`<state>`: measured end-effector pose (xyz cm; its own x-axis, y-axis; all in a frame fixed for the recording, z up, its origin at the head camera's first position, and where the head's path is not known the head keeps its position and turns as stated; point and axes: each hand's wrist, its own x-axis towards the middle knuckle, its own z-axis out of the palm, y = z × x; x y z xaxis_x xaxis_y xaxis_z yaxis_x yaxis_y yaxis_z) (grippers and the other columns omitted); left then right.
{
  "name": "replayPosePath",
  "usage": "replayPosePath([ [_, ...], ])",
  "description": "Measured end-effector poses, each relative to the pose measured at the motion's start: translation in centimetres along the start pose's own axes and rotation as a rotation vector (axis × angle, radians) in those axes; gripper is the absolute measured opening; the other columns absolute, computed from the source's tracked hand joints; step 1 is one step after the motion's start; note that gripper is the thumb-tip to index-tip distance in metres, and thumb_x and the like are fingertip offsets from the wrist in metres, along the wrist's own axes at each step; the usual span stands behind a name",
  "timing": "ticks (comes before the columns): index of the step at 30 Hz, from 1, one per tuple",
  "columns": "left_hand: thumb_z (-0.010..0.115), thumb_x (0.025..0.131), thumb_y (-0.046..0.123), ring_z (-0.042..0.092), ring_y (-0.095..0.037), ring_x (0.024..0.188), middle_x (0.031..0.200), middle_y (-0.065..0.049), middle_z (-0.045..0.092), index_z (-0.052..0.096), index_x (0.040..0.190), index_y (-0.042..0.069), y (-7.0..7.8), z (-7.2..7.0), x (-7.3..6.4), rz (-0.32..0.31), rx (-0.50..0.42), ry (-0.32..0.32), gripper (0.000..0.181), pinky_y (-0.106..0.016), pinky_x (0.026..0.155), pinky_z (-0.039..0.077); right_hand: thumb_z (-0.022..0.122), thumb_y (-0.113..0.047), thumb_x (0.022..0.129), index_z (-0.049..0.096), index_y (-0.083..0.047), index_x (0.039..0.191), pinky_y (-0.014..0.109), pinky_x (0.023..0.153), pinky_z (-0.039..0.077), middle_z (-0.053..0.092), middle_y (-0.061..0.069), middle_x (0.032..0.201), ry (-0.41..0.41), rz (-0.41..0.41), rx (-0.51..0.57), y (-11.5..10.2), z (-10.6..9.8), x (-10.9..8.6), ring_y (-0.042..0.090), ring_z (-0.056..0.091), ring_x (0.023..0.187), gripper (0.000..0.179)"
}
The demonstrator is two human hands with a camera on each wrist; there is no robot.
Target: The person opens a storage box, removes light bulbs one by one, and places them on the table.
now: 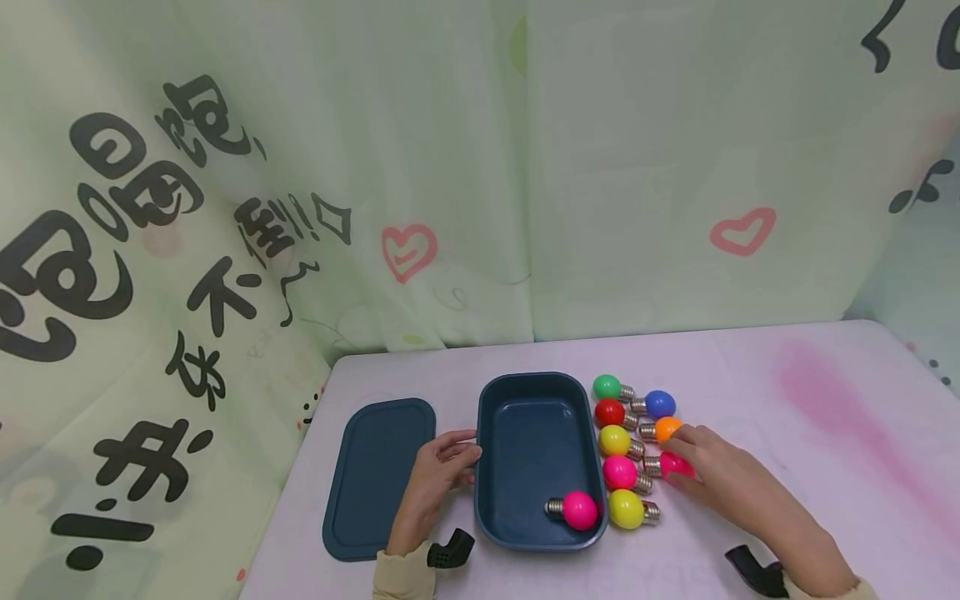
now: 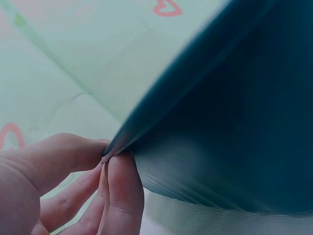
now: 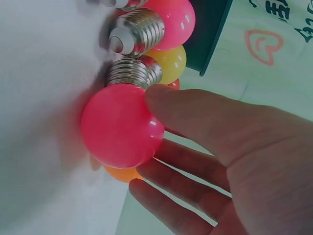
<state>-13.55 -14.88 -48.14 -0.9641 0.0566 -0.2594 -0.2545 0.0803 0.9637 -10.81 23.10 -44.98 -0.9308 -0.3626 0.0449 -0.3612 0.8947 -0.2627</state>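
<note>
My left hand (image 1: 441, 471) pinches the left rim of a dark blue rectangular box (image 1: 483, 517) between thumb and fingers, seen close in the left wrist view. Inside the box, at its near right corner, lies a pink light bulb (image 1: 581, 510) with a metal screw base. Right of the box, my right hand (image 1: 720, 475) has its thumb and fingers around another pink bulb (image 3: 120, 127), which lies on its side in the right wrist view. An orange bulb (image 1: 667, 429) lies just beyond it, partly hidden by the fingers.
Beside the box lie two columns of bulbs: green (image 1: 607, 387), red (image 1: 610, 412), yellow (image 1: 614, 440), pink (image 1: 619, 472), another yellow (image 1: 626, 509) and blue (image 1: 661, 404). A matching dark blue lid (image 1: 375, 475) lies flat left of the box. A printed curtain (image 1: 600, 167) hangs behind the table.
</note>
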Motion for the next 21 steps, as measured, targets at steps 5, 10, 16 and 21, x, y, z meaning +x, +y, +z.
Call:
replayPosePath([
  [5, 0.074, 0.091, 0.023, 0.067, -0.013, 0.081, 0.109, -0.011, 0.071, 0.063, 0.128, 0.003, -0.2, 0.0, 0.0, 0.004, -0.008, -0.005, 0.044, -0.027, 0.071, 0.057, 0.087, -0.018, 0.074, 0.072, -0.005, 0.111, 0.049, 0.082, 0.058, 0.066, 0.015, 0.11, 0.024, -0.01, -0.012, -0.5, -0.4, -0.1, 0.035, 0.063, 0.103, 0.042],
  [10, 0.074, 0.091, 0.023, 0.067, -0.013, 0.081, 0.109, -0.011, 0.07, 0.062, 0.129, 0.003, -0.2, -0.1, 0.1, -0.001, -0.01, -0.007, 0.045, -0.028, 0.071, 0.058, 0.088, -0.018, 0.073, 0.072, -0.01, 0.111, 0.041, 0.076, 0.06, 0.065, 0.01, 0.106, 0.033, -0.036, -0.009, -1.4, -1.0, 0.1, 0.028, 0.062, 0.099, 0.042],
  [16, 0.072, 0.092, 0.023, 0.066, -0.013, 0.084, 0.112, -0.01, 0.07, 0.061, 0.131, 0.004, -0.4, -0.1, 0.2, -0.001, -0.005, -0.005, 0.045, -0.029, 0.072, 0.058, 0.087, -0.017, 0.074, 0.072, -0.009, 0.112, 0.039, 0.076, 0.06, 0.065, 0.011, 0.111, 0.033, -0.049, 0.012, -3.0, -1.9, 0.6, 0.027, 0.062, 0.103, 0.042],
  [21, 0.072, 0.092, 0.024, 0.066, -0.013, 0.085, 0.111, -0.009, 0.07, 0.061, 0.131, 0.004, -0.3, 0.0, 0.1, 0.002, -0.007, -0.006, 0.045, -0.029, 0.073, 0.058, 0.086, -0.016, 0.075, 0.072, -0.008, 0.115, 0.037, 0.075, 0.06, 0.065, 0.01, 0.114, 0.039, -0.094, 0.027, -4.2, -2.1, 0.9, 0.026, 0.062, 0.104, 0.043],
])
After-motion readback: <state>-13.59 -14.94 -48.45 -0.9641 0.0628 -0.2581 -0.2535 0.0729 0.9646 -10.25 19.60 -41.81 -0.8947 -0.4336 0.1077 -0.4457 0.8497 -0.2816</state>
